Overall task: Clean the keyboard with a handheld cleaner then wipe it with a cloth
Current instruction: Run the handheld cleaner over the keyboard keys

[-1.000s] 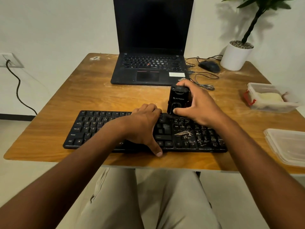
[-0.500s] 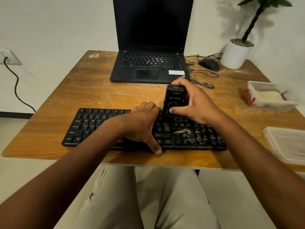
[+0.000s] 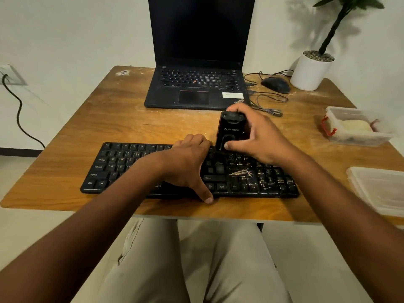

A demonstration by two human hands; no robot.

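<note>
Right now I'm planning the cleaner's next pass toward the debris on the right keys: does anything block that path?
Nothing visible does. The right hand holds the cleaner on the keyboard's far edge; the debris lies uncovered just nearer. The left hand rests left of it.

a wooden table (image 3: 122, 119) carries a black keyboard (image 3: 122, 167) near its front edge, an open laptop (image 3: 196, 90) at the back, a mouse (image 3: 276, 84) with looped cable (image 3: 267, 103), a white plant pot (image 3: 309, 72), and two clear plastic containers (image 3: 358, 127) (image 3: 380, 189) at the right.
</note>
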